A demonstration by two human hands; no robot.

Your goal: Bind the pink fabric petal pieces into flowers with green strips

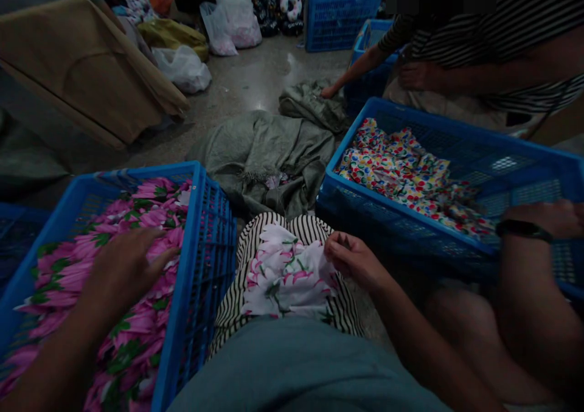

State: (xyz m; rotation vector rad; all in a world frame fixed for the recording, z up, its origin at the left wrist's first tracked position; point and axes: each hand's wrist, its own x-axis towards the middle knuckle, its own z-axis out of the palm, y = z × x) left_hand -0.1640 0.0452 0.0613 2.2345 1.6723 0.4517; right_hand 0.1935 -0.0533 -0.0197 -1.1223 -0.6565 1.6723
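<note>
My left hand (132,266) hovers over a blue plastic basket (195,217), its fingers stretched out and its thumb apart. Beneath it lies a heap of pink cloth pieces (146,217) with green and white parts. Across my lap, on black-and-white striped fabric (249,241), rests a white cloth with pink-and-green flowers (292,278). My right hand (353,257) is closed in a pinch at that cloth's right edge. Small dark points show at its fingers; whether they belong to a tool, and whether the cloth is gripped, I cannot make out.
At right, another blue basket (406,202) holds colourful dotted cloth (392,162). A co-worker in a striped top (524,4) reaches to a grey-green sack (314,101). Another sack (274,150) lies ahead between the baskets. A person's banded wrist (524,229) is at far right.
</note>
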